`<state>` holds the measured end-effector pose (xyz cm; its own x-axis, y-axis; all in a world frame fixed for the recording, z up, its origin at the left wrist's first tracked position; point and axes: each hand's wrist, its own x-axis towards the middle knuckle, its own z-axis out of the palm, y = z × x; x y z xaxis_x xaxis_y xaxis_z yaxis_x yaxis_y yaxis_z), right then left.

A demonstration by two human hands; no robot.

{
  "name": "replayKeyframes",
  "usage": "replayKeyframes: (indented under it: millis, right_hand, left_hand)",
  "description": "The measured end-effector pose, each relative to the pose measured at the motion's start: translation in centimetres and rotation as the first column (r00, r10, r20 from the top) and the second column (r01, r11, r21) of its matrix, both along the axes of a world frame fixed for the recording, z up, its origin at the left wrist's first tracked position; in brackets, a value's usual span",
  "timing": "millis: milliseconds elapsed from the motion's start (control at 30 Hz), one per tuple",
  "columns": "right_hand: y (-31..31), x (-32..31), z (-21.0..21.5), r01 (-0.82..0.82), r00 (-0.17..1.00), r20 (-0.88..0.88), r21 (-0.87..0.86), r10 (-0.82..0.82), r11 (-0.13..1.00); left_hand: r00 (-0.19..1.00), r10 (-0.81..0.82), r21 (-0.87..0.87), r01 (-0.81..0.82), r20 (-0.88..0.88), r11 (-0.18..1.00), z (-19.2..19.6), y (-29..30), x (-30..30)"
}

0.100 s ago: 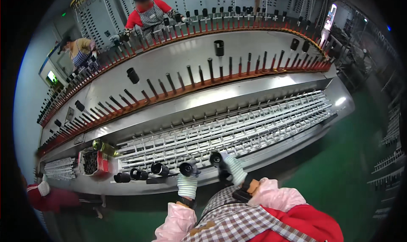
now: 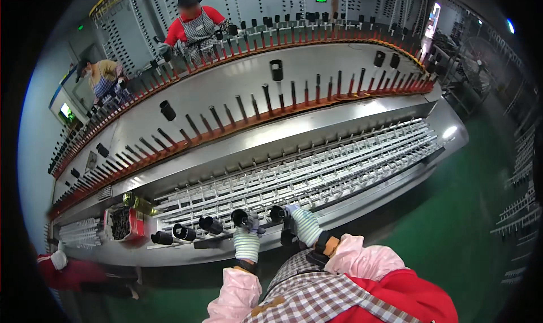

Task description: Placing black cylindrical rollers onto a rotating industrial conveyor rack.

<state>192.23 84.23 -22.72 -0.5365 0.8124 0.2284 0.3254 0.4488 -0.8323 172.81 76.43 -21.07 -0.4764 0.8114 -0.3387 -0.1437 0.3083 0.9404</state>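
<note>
My left hand [image 2: 246, 243], in a striped knit glove, is closed round a black cylindrical cup [image 2: 240, 217] whose open end faces up. Just right of it, my right hand [image 2: 307, 227], gloved alike, grips another black cup [image 2: 278, 213]. A further dark piece [image 2: 289, 236] hangs below that hand's fingers, partly hidden. To the left, three black cups stand in a line along the bench's near edge, the closest being this black cup [image 2: 211, 225]. Beyond both hands lies a bed of silvery racks with short pegs [image 2: 305, 167].
A red-and-white box [image 2: 134, 224] of small dark parts sits left on the metal bench [image 2: 390, 179]. Behind runs a curved line of upright red-and-black spindles [image 2: 266, 97], some carrying black cups. Two people work beyond it; a red sleeve [image 2: 73, 269] shows at lower left.
The view has shifted slightly. My left hand's cup has moved a little away from me, toward the racks. My right hand has come slightly left with its cup.
</note>
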Motion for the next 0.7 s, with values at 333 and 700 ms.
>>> replayKeyframes:
  millis: [333,700]
  right_hand:
    - [-0.1,-1.7,2.2,0.051,0.947,-0.297,-0.25,-0.126,0.967]
    - [-1.0,-0.9,1.4,0.038,0.958,-0.254,-0.347,-0.133,0.937]
  left_hand:
    - [0.993,-0.107,-0.064,0.103,-0.06,0.993,0.2,-0.3,-0.6]
    - [0.994,-0.102,0.019,0.103,-0.038,0.995,0.7,-0.9,0.5]
